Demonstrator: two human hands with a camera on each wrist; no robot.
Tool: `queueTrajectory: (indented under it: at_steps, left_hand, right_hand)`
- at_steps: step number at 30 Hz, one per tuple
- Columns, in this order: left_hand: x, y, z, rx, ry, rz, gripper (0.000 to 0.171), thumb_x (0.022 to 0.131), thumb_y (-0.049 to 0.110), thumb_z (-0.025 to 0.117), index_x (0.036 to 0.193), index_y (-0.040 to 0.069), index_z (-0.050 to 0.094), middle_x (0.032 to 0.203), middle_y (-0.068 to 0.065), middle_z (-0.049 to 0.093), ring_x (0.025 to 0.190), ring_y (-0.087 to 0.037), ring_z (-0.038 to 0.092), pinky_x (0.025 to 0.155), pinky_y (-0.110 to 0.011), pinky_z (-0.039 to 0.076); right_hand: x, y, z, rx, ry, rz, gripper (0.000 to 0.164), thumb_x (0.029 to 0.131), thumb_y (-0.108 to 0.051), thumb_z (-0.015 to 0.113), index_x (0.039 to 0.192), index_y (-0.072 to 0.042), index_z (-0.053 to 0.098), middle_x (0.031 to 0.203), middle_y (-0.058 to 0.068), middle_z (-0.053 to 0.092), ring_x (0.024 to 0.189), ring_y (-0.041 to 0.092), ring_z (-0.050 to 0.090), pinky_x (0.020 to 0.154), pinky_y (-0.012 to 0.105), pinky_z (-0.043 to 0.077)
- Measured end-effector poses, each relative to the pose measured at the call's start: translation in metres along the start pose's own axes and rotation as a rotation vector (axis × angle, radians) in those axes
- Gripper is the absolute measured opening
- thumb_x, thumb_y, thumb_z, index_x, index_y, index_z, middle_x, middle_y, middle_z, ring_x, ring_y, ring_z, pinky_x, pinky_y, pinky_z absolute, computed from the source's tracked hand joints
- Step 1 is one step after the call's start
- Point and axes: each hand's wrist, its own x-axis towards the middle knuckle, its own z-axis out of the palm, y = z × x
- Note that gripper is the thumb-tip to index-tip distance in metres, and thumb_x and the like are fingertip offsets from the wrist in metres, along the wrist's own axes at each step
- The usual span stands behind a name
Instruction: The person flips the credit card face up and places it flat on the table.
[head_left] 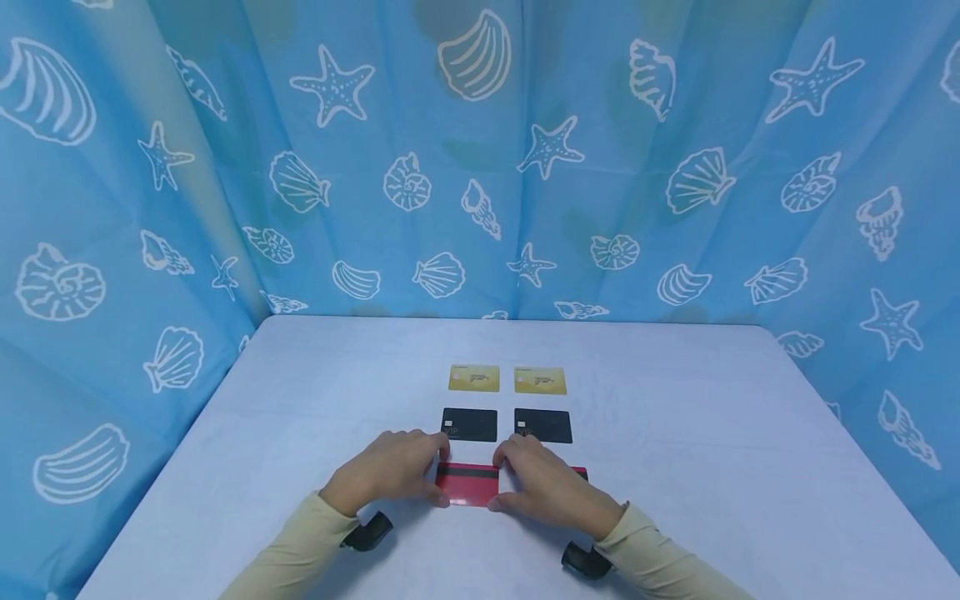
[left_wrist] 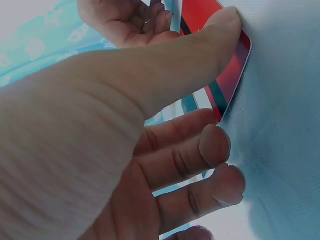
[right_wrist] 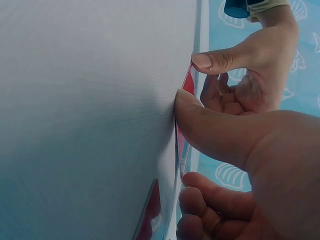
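Observation:
A red card (head_left: pixel 468 487) with a dark stripe along its far side lies on the white table in the head view. My left hand (head_left: pixel 393 471) pinches its left end, thumb at the near corner and index finger at the far corner. At the right end, my right hand (head_left: pixel 547 487) grips the same card between thumb and index finger. In the left wrist view the left thumb presses on the card's corner (left_wrist: pixel 232 77). A second red card (head_left: pixel 581 472) is mostly hidden behind my right hand.
Two black cards (head_left: pixel 471 425) marked VIP lie side by side just beyond my hands; the right one (head_left: pixel 551 427) is partly overlapped by my right fingers. Farther back are two gold cards (head_left: pixel 474 378). A blue shell-print curtain (head_left: pixel 480 167) hangs behind the white table (head_left: pixel 675 375).

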Motion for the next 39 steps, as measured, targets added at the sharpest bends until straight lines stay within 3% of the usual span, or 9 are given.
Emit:
queueTrajectory:
  at_steps: [10,24,35,39]
  left_hand:
    - [-0.003,-0.003,0.0,-0.03,0.046,0.076,0.046,0.075,0.036,0.093,0.106,0.016,0.064,0.076,0.008,0.058,0.068,-0.01,0.051,0.062,-0.027,0.041]
    - [-0.003,-0.003,0.001,0.01,0.074,0.072,0.048,0.077,0.036,0.092,0.111,0.014,0.065,0.079,0.007,0.059,0.068,-0.01,0.05,0.061,-0.026,0.041]
    - [-0.003,-0.002,-0.002,0.021,0.042,0.039,0.058,0.079,0.045,0.089,0.123,0.017,0.064,0.081,0.006,0.059,0.072,-0.01,0.052,0.064,-0.028,0.044]
    - [-0.003,-0.001,-0.003,0.014,0.054,0.057,0.061,0.08,0.049,0.086,0.127,0.017,0.063,0.079,0.006,0.058,0.069,-0.009,0.052,0.061,-0.026,0.043]
  right_hand:
    - [-0.001,0.001,0.0,-0.039,0.052,-0.052,0.049,0.078,-0.034,0.09,0.114,-0.011,0.067,0.096,-0.006,0.059,0.091,0.011,0.049,0.082,0.032,0.049]
    - [-0.003,-0.002,-0.004,-0.031,0.05,-0.032,0.06,0.074,-0.038,0.093,0.121,-0.012,0.066,0.106,-0.003,0.063,0.1,0.014,0.052,0.093,0.043,0.052]
    - [-0.002,-0.001,-0.007,-0.06,0.045,-0.008,0.059,0.077,-0.042,0.09,0.124,-0.015,0.065,0.102,-0.005,0.063,0.1,0.012,0.052,0.088,0.04,0.053]
    - [-0.003,-0.003,-0.01,-0.058,0.045,-0.007,0.059,0.077,-0.042,0.09,0.124,-0.016,0.065,0.101,-0.005,0.062,0.098,0.012,0.052,0.086,0.039,0.052]
